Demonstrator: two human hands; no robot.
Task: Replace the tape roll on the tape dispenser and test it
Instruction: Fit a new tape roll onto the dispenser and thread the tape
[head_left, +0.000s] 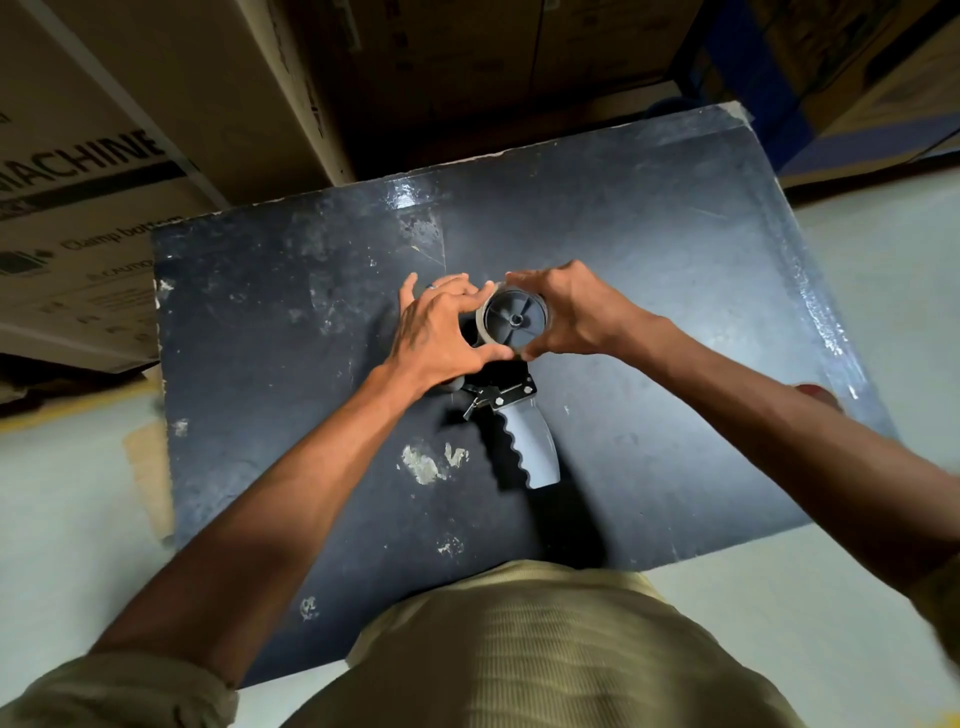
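Note:
A hand-held tape dispenser (524, 441) lies flat on the dark table (675, 260), its grey ribbed handle pointing toward me. Its grey spoked hub (515, 318) faces up, with a thin tape roll (481, 325) around it. My left hand (439, 332) grips the roll's left side, thumb along the lower rim. From the right, my right hand (566, 317) holds the roll with fingers over the top edge and thumb beneath. The two thumbs nearly touch under the roll. The dispenser's front end is hidden beneath my left hand.
Large cardboard boxes (104, 156) stand beyond the table's far and left edges. A blue rack (737, 67) with more boxes is at the back right. The pale floor (893, 291) shows on both sides. The table top is scratched and has paint chips.

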